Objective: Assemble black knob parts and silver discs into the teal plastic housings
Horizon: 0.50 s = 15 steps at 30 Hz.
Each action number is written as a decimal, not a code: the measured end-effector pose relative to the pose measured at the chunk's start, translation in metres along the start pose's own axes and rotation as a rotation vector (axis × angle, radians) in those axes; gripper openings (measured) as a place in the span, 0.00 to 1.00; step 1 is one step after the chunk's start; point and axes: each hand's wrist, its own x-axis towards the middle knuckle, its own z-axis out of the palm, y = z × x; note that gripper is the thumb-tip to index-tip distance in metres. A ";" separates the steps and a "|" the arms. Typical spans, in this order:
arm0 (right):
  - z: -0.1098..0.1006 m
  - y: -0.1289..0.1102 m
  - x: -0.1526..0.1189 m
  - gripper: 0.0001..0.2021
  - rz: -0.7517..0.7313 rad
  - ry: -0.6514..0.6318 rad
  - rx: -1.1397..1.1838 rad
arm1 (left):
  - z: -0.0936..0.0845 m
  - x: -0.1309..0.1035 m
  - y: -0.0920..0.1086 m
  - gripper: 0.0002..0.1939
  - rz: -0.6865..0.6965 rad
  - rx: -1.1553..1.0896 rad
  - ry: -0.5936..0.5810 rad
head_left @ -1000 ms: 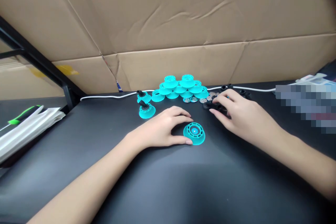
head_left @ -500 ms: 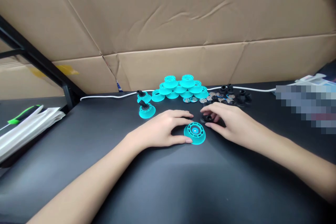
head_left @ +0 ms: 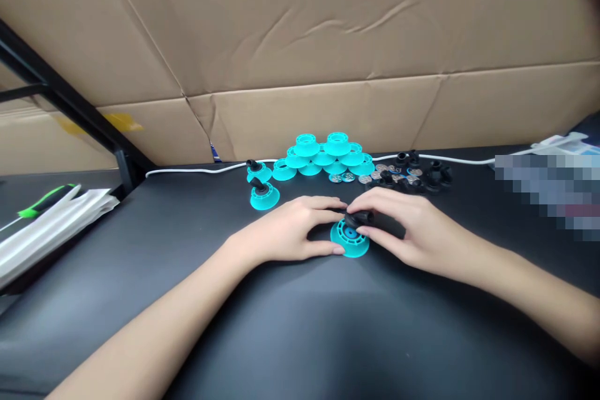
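Observation:
A turquoise ring-shaped base (head_left: 350,246) with a slotted rim and a dark disc in its centre lies on the black table. My left hand (head_left: 300,228) steadies it from the left, thumb at its near edge and fingers along its far side. Between the thumb and fingers of my right hand (head_left: 398,219) is a black elbow-shaped plastic fitting (head_left: 360,219), tilted over the far part of the base. Whether the fitting touches the base I cannot tell. My right fingertips come close to my left ones.
Several turquoise bases (head_left: 307,156) are stacked at the back. Left of them stand two bases with black fittings (head_left: 265,195). Round metallic discs (head_left: 365,179) and loose black fittings (head_left: 435,172) lie back right. A green-black screwdriver (head_left: 49,202) rests on white packets (head_left: 60,231) at left.
My right hand has moved left, bringing the black fitting from beside the turquoise base to over it. My left hand has kept its hold on the base.

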 end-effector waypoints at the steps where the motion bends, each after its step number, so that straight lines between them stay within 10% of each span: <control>1: 0.001 -0.001 0.000 0.12 -0.002 -0.004 0.007 | 0.000 0.000 0.000 0.25 0.003 0.004 0.001; 15: 0.005 0.003 -0.001 0.16 0.019 0.021 0.001 | -0.001 0.001 0.001 0.22 0.016 -0.033 -0.020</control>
